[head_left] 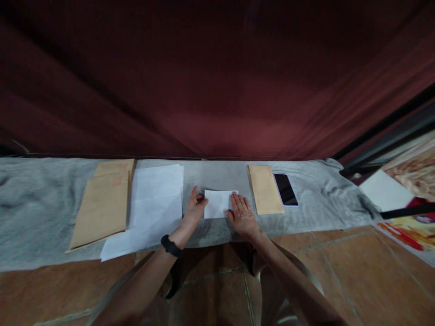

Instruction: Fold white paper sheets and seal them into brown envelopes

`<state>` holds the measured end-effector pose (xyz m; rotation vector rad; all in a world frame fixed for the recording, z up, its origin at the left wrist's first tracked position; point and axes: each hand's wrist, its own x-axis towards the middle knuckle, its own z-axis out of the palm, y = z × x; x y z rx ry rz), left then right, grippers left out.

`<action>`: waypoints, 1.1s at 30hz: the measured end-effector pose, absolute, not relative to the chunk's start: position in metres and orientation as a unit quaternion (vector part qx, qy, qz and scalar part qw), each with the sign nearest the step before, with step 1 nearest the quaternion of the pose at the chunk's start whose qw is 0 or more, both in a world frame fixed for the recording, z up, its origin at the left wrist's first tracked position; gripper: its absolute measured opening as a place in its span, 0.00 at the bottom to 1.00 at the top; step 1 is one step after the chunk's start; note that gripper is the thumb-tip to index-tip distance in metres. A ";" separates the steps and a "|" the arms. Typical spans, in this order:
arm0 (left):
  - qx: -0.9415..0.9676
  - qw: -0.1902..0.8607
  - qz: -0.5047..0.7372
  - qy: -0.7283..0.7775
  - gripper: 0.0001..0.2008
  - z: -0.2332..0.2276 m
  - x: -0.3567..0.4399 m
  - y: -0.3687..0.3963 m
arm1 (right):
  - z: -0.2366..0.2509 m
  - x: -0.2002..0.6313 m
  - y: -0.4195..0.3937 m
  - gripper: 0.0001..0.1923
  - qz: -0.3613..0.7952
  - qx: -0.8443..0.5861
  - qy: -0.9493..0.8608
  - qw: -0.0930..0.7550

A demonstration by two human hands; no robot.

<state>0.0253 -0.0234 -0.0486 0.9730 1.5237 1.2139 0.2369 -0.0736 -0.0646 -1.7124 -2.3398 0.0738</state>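
Observation:
A white sheet of paper (217, 204), folded down to a small rectangle, lies on the grey cloth in front of me. My right hand (242, 216) rests flat on its right end, fingers spread. At the left edge of the folded paper is my left hand (195, 210), its thumb against the paper and the index finger pointing away; the edge appears pinched there. Larger white sheets (156, 199) are spread left of my hands. Beside them are brown paper envelopes (102, 203), overlapping in a pile. More brown envelopes (265, 189) lie to the right of my right hand.
A phone (286, 189) with a dark screen lies beside the right envelopes. The grey cloth (319, 194) runs along the foot of a dark red curtain (217, 90). Brown floor tiles (343, 262) show in front. Printed packaging (413, 231) and a dark frame are at far right.

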 end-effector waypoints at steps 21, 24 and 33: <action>0.230 0.712 0.495 0.441 0.28 -0.007 0.065 -0.038 | -0.013 0.204 -0.054 0.28 0.584 -0.414 -0.270 0.644; 0.233 0.705 0.511 0.433 0.28 -0.006 0.067 -0.040 | -0.013 0.205 -0.056 0.22 0.613 -0.397 -0.234 0.643; 0.253 0.618 0.538 0.514 0.46 -0.013 0.048 -0.026 | -0.011 0.225 -0.053 0.16 0.608 -0.451 -0.199 0.622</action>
